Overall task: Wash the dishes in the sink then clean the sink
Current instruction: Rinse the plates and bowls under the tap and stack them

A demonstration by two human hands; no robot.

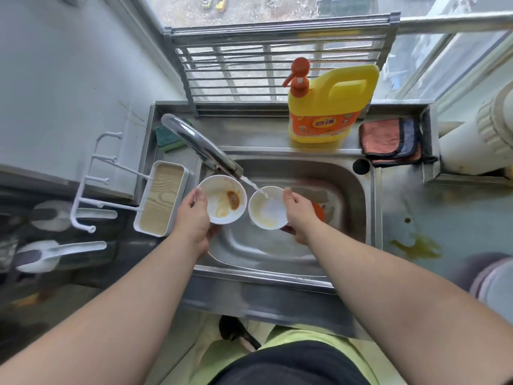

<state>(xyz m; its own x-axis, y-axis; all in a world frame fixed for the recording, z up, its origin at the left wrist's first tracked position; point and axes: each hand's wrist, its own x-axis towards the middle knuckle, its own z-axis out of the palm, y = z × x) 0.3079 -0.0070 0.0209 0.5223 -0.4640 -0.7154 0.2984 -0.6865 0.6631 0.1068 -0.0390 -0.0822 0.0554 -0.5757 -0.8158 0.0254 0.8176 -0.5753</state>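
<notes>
Over the steel sink (352, 195) I hold two small white bowls. My left hand (193, 218) grips the left bowl (219, 190), which has a brown sauce blob and yellow smears inside. My right hand (298, 211) grips the right bowl (263, 209) by its right rim. Water from the faucet (200, 144) runs into the right bowl. Something orange (319, 211) lies in the sink, mostly hidden behind my right hand.
A yellow detergent jug (330, 107) with an orange pump stands on the back ledge. Folded cloths (391, 140) lie to its right, a green sponge (166, 140) behind the faucet. A white tray (161, 198) sits left of the sink. A yellow stain (416, 247) marks the right counter.
</notes>
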